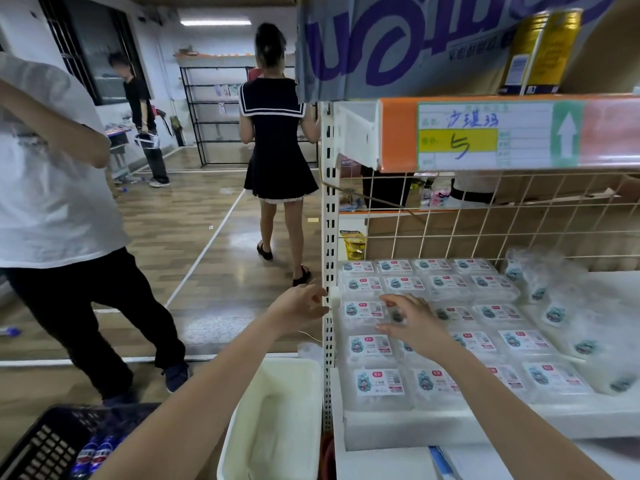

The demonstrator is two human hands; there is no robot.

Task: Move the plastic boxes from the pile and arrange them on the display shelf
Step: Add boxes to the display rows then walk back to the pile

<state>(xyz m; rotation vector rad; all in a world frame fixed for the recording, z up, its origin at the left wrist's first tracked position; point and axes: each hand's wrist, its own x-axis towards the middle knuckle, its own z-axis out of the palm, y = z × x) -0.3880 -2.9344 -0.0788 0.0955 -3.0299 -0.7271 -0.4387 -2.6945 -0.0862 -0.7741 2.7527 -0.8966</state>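
- Nearest, low at the shelf's left end, stands a white bin [273,420], with a dark crate [52,441] holding bottles to its left on the floor.
- The display shelf [398,427] carries plastic boxes [375,386] laid flat in neat rows from its front edge back toward the wire grid, labels up.
- The right hand [412,323] hovers over the rows near the shelf's left end, fingers spread and relaxed, thumb out, gripping nothing; whether the fingertips touch a box below cannot be told.
- The left hand [301,303] hangs just beside the shelf's left upright post [329,237], fingers loosely bent, holding nothing.
- Toward the shelf's right back corner lies a loose pile of boxes [554,299], tilted and blurred, touching the neat rows.
- Above, the next shelf's front edge bears an orange strip with a price label [485,136], and a cardboard carton [398,46] sits on it.
- In the aisle to the left stand a person in a white shirt [52,188], one in a dark dress [277,133] farther off, and a third by the far wall.
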